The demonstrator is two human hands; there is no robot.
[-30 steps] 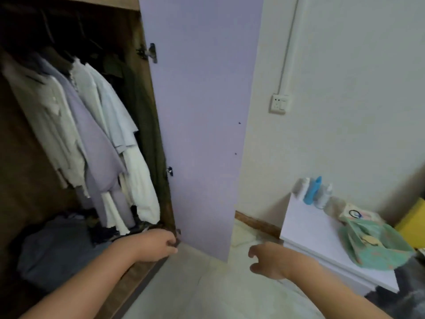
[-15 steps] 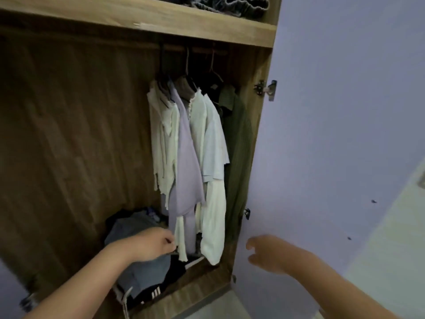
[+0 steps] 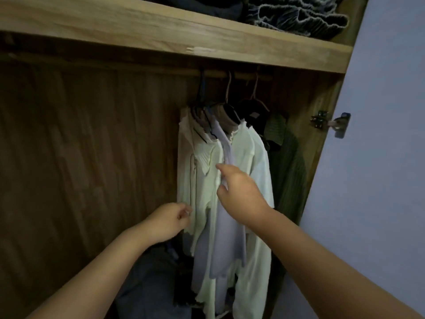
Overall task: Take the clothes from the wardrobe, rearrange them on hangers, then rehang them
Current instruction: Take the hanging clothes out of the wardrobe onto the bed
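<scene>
Home bedroom, wooden wardrobe, shirts on hangers
</scene>
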